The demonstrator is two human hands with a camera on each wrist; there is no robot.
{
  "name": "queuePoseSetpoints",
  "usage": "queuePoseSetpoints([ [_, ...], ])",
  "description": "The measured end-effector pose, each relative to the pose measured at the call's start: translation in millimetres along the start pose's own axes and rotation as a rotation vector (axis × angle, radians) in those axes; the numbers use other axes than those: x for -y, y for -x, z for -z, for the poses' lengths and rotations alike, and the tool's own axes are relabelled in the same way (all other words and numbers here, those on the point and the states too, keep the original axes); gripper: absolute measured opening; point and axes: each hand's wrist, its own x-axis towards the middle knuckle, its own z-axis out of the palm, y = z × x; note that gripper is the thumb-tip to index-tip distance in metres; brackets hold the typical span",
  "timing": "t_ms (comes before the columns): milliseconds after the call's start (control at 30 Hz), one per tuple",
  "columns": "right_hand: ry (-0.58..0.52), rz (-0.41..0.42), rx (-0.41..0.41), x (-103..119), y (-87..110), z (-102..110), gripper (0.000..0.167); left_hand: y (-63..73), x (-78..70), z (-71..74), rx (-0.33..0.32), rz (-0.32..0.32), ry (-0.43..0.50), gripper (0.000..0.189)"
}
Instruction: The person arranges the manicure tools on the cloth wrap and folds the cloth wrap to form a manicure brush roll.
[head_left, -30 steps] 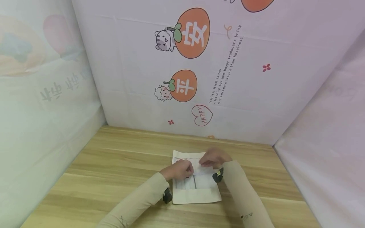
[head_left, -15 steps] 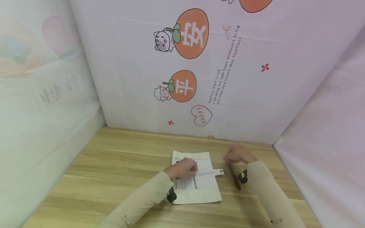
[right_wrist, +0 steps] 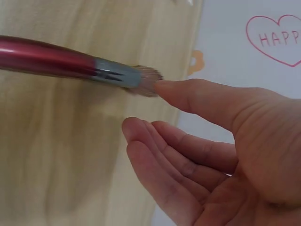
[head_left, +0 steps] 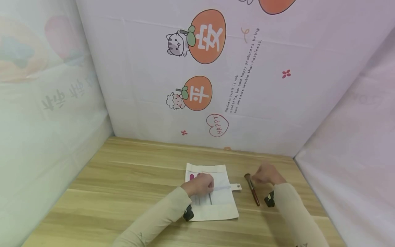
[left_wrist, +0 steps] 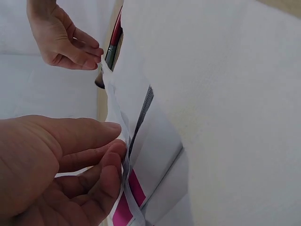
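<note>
- Head view: the red-handled makeup brush (head_left: 252, 193) with a silver ferrule and brown bristles lies flat on the light wooden table (head_left: 129, 178), just right of the flat cream fabric roll-up pouch (head_left: 213, 199), bristle end pointing to the far side. The right hand (head_left: 266, 174) is at the bristle end, fingers loosely extended and gripping nothing. The left hand (head_left: 200, 184) rests on the pouch with its fingers curled at the thin white strap (head_left: 226, 187), which runs right to a small tab (head_left: 236, 186).
- Left wrist view: the left hand (left_wrist: 56, 174) pinches the strap (left_wrist: 123, 162) between thumb and fingers against the pouch (left_wrist: 216, 108). A pink handle (left_wrist: 126, 200) shows in one pocket. Farther off, the right hand (left_wrist: 63, 40) is just beside the brush (left_wrist: 113, 44).
- Right wrist view: the right hand (right_wrist: 221, 160) is spread and relaxed, its thumb tip touching the bristles of the brush (right_wrist: 70, 61); the fingers below curl gently around nothing.
- Handling, as a judgement: the brush looks light and rigid, with a glossy handle that may slip or roll on the wood. The bristles are soft and would splay or soil if squeezed, so the handle near the ferrule seems the best place for a pinch. The pouch is limp cloth and will shift unless pinned down.
</note>
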Motion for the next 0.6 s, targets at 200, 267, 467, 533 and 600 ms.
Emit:
queuePoseSetpoints([
  [200, -0.029, -0.015, -0.019, -7, -4.1, -13, 0.031, -0.7, 0.5, -3.3, 0.006, 0.016, 0.011, 0.007],
  [267, -0.032, -0.024, -0.018, -7, -5.2, -15, 0.033, -1.0, 0.5, -4.1, 0.006, 0.019, 0.017, 0.008],
  [467, -0.017, -0.026, -0.004, -3, -9.3, -21, 0.046, -1.9, -1.8, -4.5, 0.01, 0.036, 0.015, 0.01],
  [533, -0.016, -0.018, 0.003, -1, -10.5, -23, 0.05, -2.9, -2.3, -4.6, 0.01, 0.045, 0.008, 0.009],
  [600, -0.015, -0.012, 0.007, 0, -11.6, -24, 0.051, -4.3, -2.6, -5.3, 0.011, 0.043, 0.0, 0.011],
])
